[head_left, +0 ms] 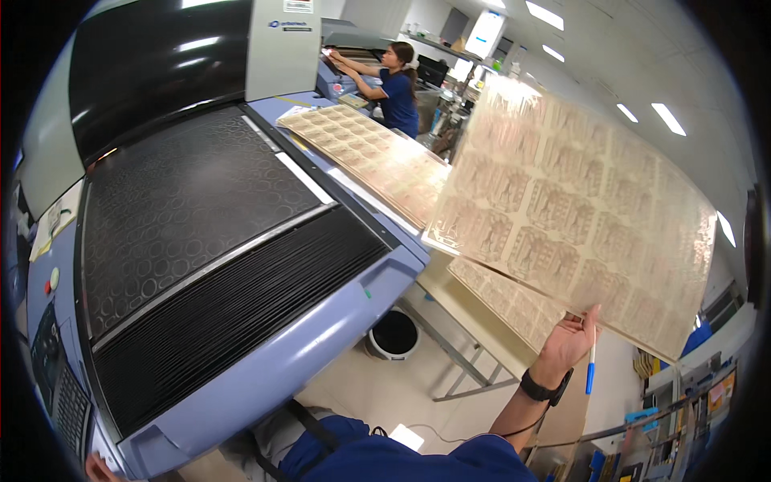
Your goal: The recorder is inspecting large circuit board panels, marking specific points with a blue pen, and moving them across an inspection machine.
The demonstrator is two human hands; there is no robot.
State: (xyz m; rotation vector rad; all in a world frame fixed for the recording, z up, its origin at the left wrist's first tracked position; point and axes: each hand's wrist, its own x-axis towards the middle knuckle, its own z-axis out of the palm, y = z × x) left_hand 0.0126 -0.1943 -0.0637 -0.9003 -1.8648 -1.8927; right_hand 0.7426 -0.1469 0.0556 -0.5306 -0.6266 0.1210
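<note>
My right hand pinches the lower edge of a large copper-coloured circuit board panel, raised and tilted at the right. The panel carries a grid of repeated patterns and shines at its upper corner. A white pen with a blue cap is also in that hand, pointing down. My left hand shows only in part at the lower left rim, beside the machine's corner, below a black keyboard; its fingers are mostly cut off. Another similar panel lies on a table under the raised one.
A blue-grey machine with a dark, ring-marked bed and black bellows fills the left. Further panels rest along its right side. A black bin stands on the floor. Beyond, a co-worker reaches toward another machine.
</note>
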